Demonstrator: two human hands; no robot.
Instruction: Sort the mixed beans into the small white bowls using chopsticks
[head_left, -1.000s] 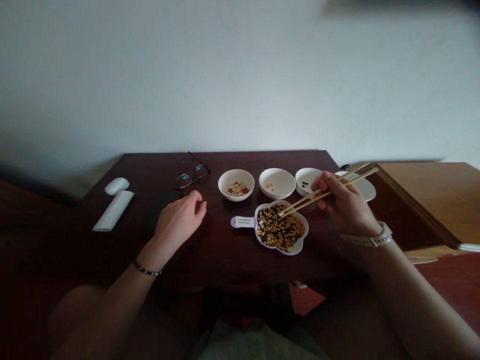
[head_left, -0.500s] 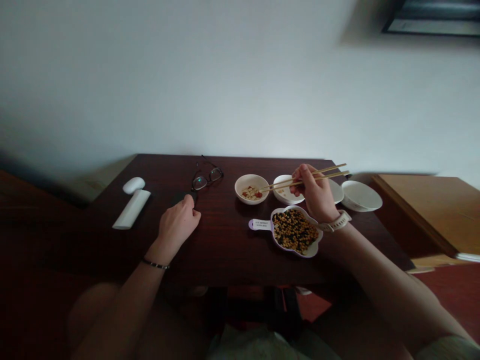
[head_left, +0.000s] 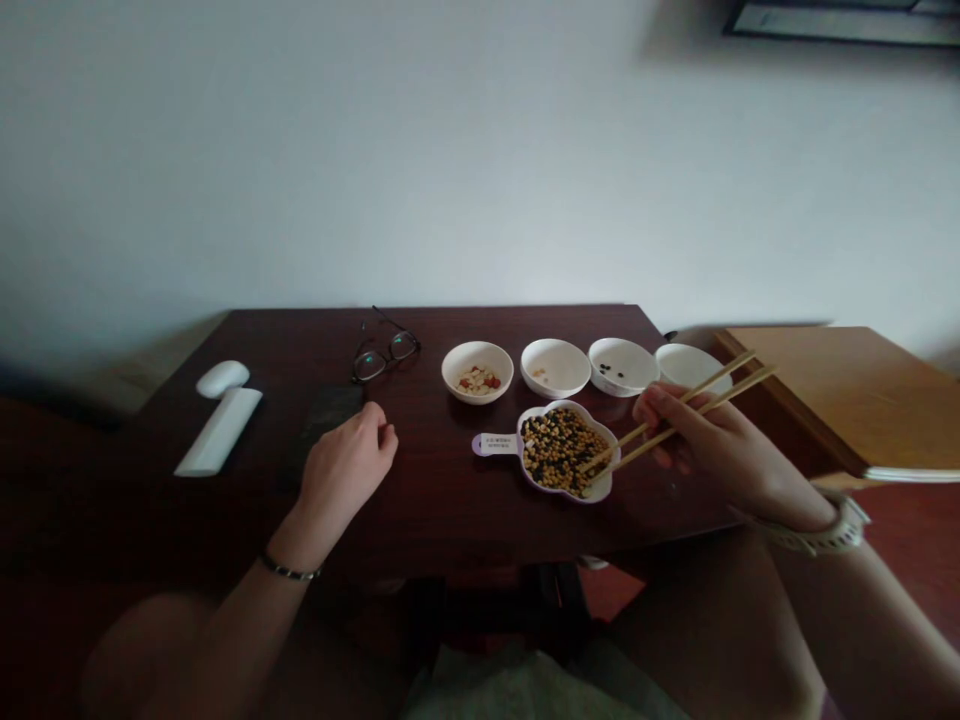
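My right hand [head_left: 701, 435] is closed around a pair of wooden chopsticks [head_left: 679, 415]. Their tips reach into the right side of a flower-shaped white dish with a purple rim [head_left: 616, 462], among mixed yellow and black beans or grains [head_left: 559, 450]. A labelled handle [head_left: 498, 444] sticks out from the dish to the left. My left hand [head_left: 351, 455] rests on the table, curled into a loose fist, beside a dark flat object [head_left: 330, 408]. No item shows in that fist.
Behind the dish stand several white bowls: one with pale and red pieces [head_left: 478, 354], one with a few light bits [head_left: 556, 353], one with some black beans [head_left: 622, 352], another [head_left: 694, 362] at right. Glasses [head_left: 386, 357] and white objects [head_left: 221, 430] lie left.
My right hand has moved right and down, bringing the chopstick tips from the leftmost bowl into the flower-shaped dish. My left hand stays a fist on the table. The view has shifted slightly.
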